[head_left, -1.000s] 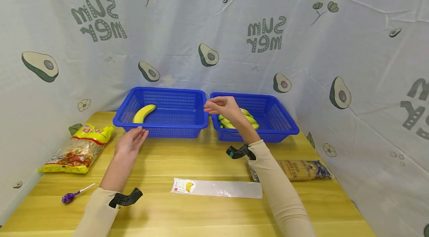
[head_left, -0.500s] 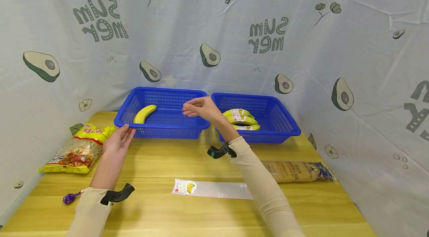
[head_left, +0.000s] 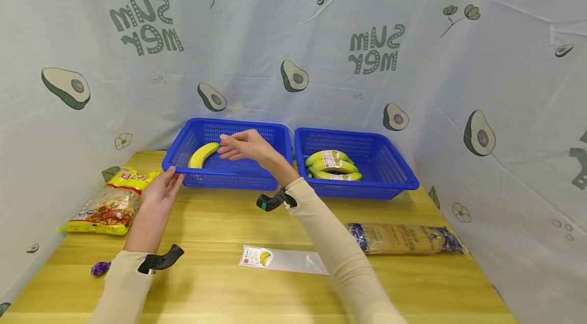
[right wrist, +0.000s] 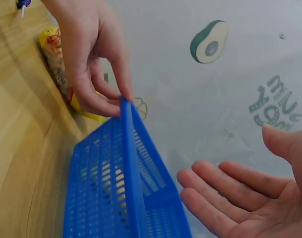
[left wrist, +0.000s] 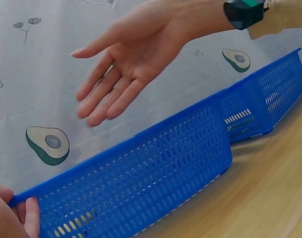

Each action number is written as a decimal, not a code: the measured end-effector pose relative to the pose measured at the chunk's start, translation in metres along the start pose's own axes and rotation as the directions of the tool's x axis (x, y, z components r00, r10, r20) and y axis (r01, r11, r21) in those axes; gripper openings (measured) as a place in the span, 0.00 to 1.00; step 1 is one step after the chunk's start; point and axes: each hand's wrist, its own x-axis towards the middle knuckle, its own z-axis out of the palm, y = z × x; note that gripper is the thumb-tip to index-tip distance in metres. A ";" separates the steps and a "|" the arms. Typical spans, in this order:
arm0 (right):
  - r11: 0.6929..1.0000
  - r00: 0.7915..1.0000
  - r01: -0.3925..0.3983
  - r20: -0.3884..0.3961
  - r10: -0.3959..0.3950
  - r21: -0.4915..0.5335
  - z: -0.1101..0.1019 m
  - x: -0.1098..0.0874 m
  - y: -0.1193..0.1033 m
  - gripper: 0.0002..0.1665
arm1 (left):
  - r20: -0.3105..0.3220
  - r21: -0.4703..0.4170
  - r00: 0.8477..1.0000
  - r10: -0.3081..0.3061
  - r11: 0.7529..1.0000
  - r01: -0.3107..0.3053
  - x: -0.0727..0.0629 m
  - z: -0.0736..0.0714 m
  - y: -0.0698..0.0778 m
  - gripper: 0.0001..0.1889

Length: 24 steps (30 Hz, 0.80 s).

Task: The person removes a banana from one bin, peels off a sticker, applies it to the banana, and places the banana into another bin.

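A single banana [head_left: 202, 156] lies at the left end of the left blue basket [head_left: 238, 180]. My left hand [head_left: 159, 189] pinches the front rim of that basket near its left corner, thumb above and fingers below, as the right wrist view also shows. Over the same basket, just right of the banana, my right hand [head_left: 245, 145] hovers with relaxed fingers and nothing in them. The left wrist view shows its palm and spread fingers above the rim. Several labelled bananas [head_left: 332, 165] rest in the right blue basket [head_left: 367, 191].
On the left lies a yellow noodle bag [head_left: 114, 201], with a purple lollipop [head_left: 101, 268] nearer me, its stick hidden by my arm. A flat clear bag with a banana label [head_left: 257, 257] lies front centre. A long packet [head_left: 408, 239] lies at right, and a patterned curtain hangs behind.
My right hand has moved left, from above the right basket to above the left one near the banana. My left hand has shifted slightly left and now grips the basket rim.
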 end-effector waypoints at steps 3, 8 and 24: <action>1.000 1.000 0.004 0.019 -0.004 0.011 0.011 0.011 0.000 0.29 | -0.009 -0.022 1.000 0.014 1.000 -0.014 0.001 0.001 -0.001 0.44; 1.000 0.999 0.000 0.044 -0.001 0.027 0.029 0.033 0.002 0.32 | -0.041 0.005 0.998 0.057 0.998 -0.057 0.004 0.004 -0.004 0.42; 0.968 0.946 -0.178 0.241 0.218 -0.179 0.079 0.088 0.010 0.46 | -0.094 0.071 0.988 0.122 0.991 -0.115 0.009 0.007 -0.010 0.39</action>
